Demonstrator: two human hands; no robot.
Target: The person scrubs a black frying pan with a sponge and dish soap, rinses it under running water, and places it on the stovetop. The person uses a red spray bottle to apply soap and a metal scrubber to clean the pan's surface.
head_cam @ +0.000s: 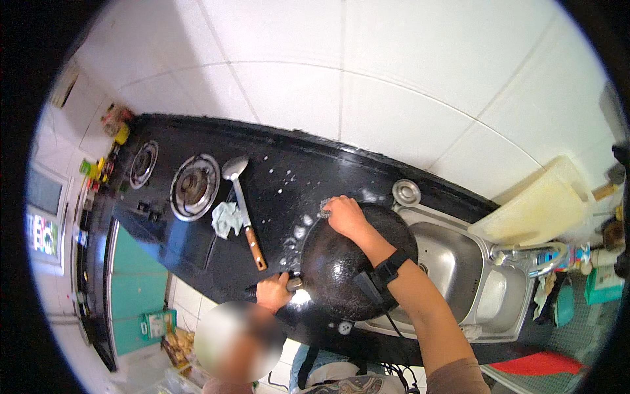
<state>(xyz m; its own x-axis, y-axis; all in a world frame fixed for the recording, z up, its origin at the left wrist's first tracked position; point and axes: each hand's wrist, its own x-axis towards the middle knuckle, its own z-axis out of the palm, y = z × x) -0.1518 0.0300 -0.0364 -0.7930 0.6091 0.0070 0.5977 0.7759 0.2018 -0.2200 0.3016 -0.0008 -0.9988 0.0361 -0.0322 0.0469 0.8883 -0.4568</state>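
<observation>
A dark wok (pixel 339 276) lies bottom up, partly over the left edge of the stainless steel sink. My left hand (pixel 273 292) grips its handle at the lower left. My right hand (pixel 346 215) holds a steel wool scourer (pixel 325 208) at the wok's upper left rim. Soap suds (pixel 299 232) dot the black counter beside the wok. A metal wok spatula (pixel 240 197) with a wooden handle lies to the left, next to a crumpled pale cloth (pixel 227 220). Behind the wok stands a small round metal bowl (pixel 406 192).
Two gas burners (pixel 195 187) are at the left. The double sink (pixel 445 261) with its curved faucet (pixel 549 261) is at the right, a pale cutting board (pixel 536 207) leaning behind it. A tiled wall bounds the counter's back.
</observation>
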